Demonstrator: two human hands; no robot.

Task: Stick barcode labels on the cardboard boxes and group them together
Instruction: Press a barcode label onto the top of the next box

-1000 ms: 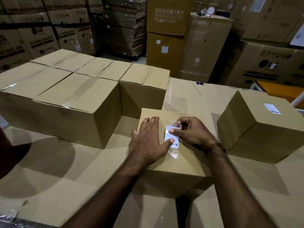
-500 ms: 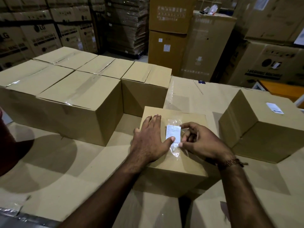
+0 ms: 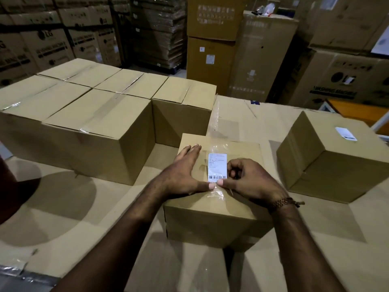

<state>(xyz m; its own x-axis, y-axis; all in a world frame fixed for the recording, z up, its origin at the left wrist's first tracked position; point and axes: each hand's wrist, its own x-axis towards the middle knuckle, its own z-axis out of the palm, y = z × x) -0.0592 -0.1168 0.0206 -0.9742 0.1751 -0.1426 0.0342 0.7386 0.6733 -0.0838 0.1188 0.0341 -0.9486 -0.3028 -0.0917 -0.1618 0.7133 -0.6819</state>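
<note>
Warehouse stacks of printed cartons (image 3: pixel 48 47) fill the top of the frame, with tall brown cartons (image 3: pixel 210 45) at upper centre. Below them a cardboard-covered table (image 3: pixel 88 224) spans the lower two thirds of the frame. On its upper left stands a group of sealed cardboard boxes (image 3: pixel 96 131), set side by side and touching, their top seams taped. At the right edge a separate box (image 3: pixel 336 165) stands apart from the group, tilted relative to the frame, with a white label (image 3: pixel 345 133) on its top face.

At centre, the small box (image 3: pixel 212 218) being worked on sits just in front of the group's rightmost box. On its top face lies the barcode label (image 3: pixel 217 167), white, upright in the frame, printed text above and barcode along the lower edge, under a strip of clear tape (image 3: pixel 217 192) that runs past it above and below.

The left hand (image 3: pixel 185 175) lies flat on the box top to the left of the label, fingers straight and together, thumb tip pressing the tape at the label's lower edge. The right hand (image 3: pixel 250 182) rests to the right of the label, fingers curled inward, thumb tip pressing beside the left thumb; whether it pinches anything cannot be told. A beaded bracelet (image 3: pixel 282 202) circles the right wrist.
</note>
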